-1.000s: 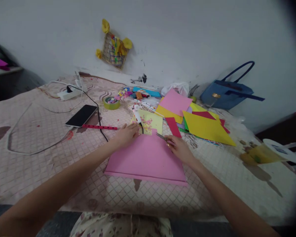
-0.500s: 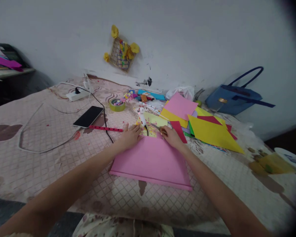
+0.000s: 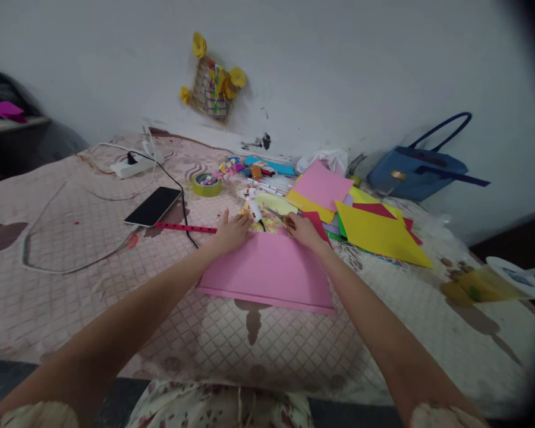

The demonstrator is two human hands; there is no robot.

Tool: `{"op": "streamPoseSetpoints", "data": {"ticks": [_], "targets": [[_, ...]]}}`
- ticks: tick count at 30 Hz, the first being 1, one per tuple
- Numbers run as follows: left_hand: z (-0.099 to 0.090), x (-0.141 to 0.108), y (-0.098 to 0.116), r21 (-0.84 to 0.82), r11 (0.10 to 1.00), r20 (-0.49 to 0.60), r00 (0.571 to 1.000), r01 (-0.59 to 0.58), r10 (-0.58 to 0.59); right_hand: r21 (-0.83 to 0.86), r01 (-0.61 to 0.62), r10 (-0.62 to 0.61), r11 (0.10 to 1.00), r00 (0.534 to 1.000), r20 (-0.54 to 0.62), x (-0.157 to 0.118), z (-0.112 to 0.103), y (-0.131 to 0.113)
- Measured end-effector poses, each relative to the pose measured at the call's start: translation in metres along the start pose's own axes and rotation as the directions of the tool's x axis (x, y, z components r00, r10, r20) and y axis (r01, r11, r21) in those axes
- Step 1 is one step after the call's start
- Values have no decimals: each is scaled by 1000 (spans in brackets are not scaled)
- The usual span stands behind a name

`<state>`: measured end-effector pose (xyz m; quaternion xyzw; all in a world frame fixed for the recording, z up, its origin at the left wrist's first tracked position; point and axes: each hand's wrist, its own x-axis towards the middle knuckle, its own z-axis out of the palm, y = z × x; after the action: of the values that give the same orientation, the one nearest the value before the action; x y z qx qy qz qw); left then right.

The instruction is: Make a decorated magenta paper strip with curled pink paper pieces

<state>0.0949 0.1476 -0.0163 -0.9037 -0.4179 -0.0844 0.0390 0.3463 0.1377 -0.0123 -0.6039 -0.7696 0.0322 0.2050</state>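
A large pink paper sheet, with a narrow fold along its near edge, lies on the patterned cloth in front of me. My left hand rests on its far left corner, fingers spread. At the far right corner, my right hand is closed around the handles of a pair of scissors, blades pointing away to the left. Between the hands, just past the sheet, a white glue gun lies over pale yellow paper and small scraps. The pink sheet's far edge is partly covered by my hands.
Left lie a red flute-like stick, a dark phone or tablet, cables and a white power strip. Green tape sits behind. Coloured papers are piled right, a blue bag and a fan-shaped item beyond.
The pink sheet and both hands have shifted away from me, toward the glue gun. My view has turned slightly; the right hand still grips the scissors.
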Motion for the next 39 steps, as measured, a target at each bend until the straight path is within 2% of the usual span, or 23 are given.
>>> {"op": "streamPoseSetpoints", "data": {"ticks": [3,7,10,12,14,16,17,19,21,23,26,30,33,36,39], "targets": [[-2,3,-1,-11,1000,9,1000,-4,4,15,3,-2,1000,1000,-16,4,-5,2],[-16,2,1,-31,999,-7,1000,-18,18,15,-18,20,1000,996,-89,-5,-27,6],[-35,-10,13,-19,1000,-105,994,-24,22,-6,-41,40,999,993,-114,-32,-47,5],[-46,-22,27,0,998,-136,989,-66,66,-15,-34,32,999,996,-86,-59,-58,1],[-52,-36,46,-21,987,-159,975,-160,155,-37,-17,15,999,999,-38,-88,-66,-4],[-54,-47,65,-79,951,-154,946,-300,286,-116,52,-44,992,996,73,-116,-73,-10],[-53,-52,74,-115,914,-135,918,-389,374,-142,88,-71,986,990,120,-129,-76,-11],[-50,-59,87,-186,809,-77,830,-557,553,-167,140,-105,976,974,202,-151,-82,-12],[-46,-66,96,-260,720,-49,754,-643,655,-187,152,-102,971,962,255,-168,-88,-9],[-42,-73,100,-331,664,-41,713,-671,700,-220,137,-71,966,956,285,-181,-92,-4],[-36,-82,100,-408,619,2,677,-671,736,-271,105,-11,957,944,329,-194,-99,2],[-40,-83,98,-462,612,81,657,-642,750,-271,104,7,957,925,380,-203,-108,4],[-50,-72,101,-489,613,123,647,-620,753,-256,150,-32,955,909,415,-210,-114,3],[-56,-55,109,-449,636,108,668,-628,736,-263,209,-72,942,891,448,-217,-120,6],[-53,-39,120,-417,583,57,620,-698,783,-272,245,-90,931,874,477,-224,-124,9]]}}
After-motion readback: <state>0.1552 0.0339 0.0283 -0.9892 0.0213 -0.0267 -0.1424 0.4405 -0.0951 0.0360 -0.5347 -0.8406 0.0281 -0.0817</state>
